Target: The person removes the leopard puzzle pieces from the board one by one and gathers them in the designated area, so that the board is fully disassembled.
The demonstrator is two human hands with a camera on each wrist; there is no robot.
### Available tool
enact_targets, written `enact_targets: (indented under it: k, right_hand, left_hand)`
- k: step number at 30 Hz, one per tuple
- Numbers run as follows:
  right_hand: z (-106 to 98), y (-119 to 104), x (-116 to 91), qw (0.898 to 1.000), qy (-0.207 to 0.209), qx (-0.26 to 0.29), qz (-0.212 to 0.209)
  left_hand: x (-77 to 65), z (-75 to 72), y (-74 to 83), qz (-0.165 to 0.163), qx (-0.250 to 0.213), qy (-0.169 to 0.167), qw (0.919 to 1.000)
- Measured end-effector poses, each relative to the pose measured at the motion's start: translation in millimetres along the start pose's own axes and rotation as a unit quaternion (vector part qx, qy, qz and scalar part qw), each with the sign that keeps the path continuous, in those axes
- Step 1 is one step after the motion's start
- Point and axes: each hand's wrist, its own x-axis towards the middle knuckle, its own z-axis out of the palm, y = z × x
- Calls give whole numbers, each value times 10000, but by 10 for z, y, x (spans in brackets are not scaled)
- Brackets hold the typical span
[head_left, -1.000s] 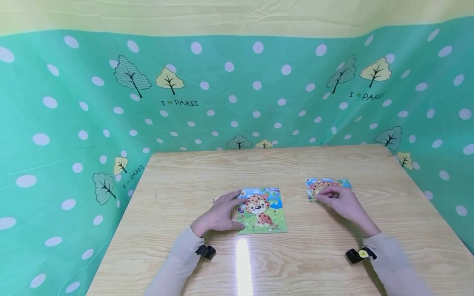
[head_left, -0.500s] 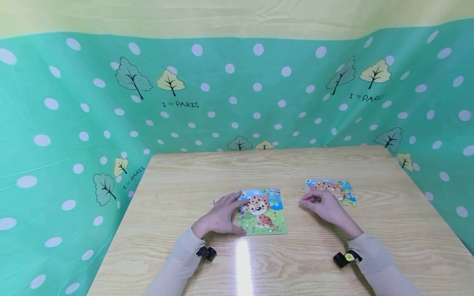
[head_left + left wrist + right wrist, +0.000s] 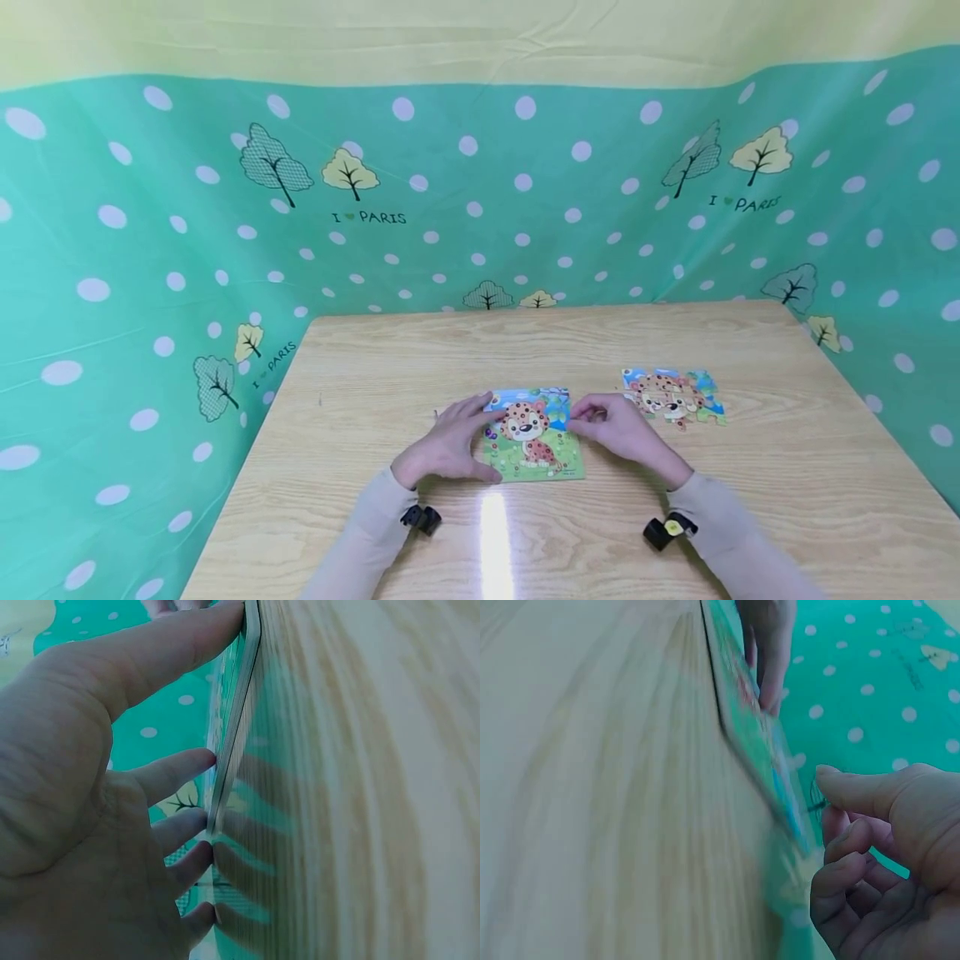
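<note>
A square puzzle board (image 3: 532, 454) with a spotted leopard cub printed on it lies flat on the table in the head view. My left hand (image 3: 448, 440) rests at its left side, fingers spread, the index finger reaching over the picture and the thumb at the lower left corner. At the board's right edge is my right hand (image 3: 618, 427), its thumb and index finger drawn together in a pinch. The small puzzle piece from the group is mostly hidden by those fingers. In the right wrist view, the right hand (image 3: 885, 855) has its other fingers curled.
A group of joined puzzle pieces (image 3: 663, 392) showing part of the same cub lies to the right of the board. The wooden table (image 3: 375, 358) carries a bright light streak near the front. A green dotted cloth (image 3: 525, 208) hangs around the back and sides.
My right hand has moved left from the group of pieces to the board's right edge. The group's lower left piece is gone from its place. The left hand stays put.
</note>
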Motion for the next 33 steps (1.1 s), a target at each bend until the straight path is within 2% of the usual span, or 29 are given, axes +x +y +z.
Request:
enact_targets:
  k: [13,21,25,33]
  right_hand:
    - [382,-362,79,9971,-612,117,-434]
    - [655,-484,118,9931,-831,-274,-781]
    - [704,-512,116,9892,-1148,-476,-776]
    - [669,-566,125,9829,-1572,-787,-538]
  left_hand:
    - [4,-9,14,50,0,-18,10000]
    - [7,-14,-1,102,-104,-14,9999]
    - [3,-12,-8,94,-114,-39,9999]
    - [5,-15,-8,161,-99,-11,9998]
